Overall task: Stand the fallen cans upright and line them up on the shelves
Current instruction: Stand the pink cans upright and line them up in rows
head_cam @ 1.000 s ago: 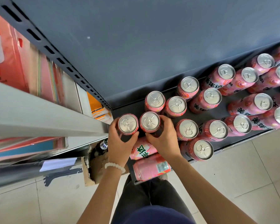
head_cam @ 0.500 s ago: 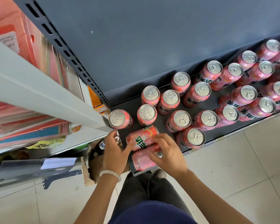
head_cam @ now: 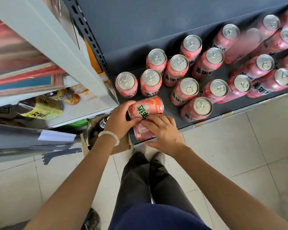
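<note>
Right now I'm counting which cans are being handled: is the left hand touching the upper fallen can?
Touching. The head view shows the left hand with fingers curled over the end of the upper fallen can, thumb on its side.

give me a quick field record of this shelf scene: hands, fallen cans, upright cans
left hand: grips upper fallen can
right hand: fingers curled over lower fallen can
fallen cans: two, on their sides at the front left of the dark shelf
upright cans: loose rows behind and to the right
done: not yet

Both hands (head_cam: 121, 120) (head_cam: 163, 131) fwd, fingers curled, gripping.
</note>
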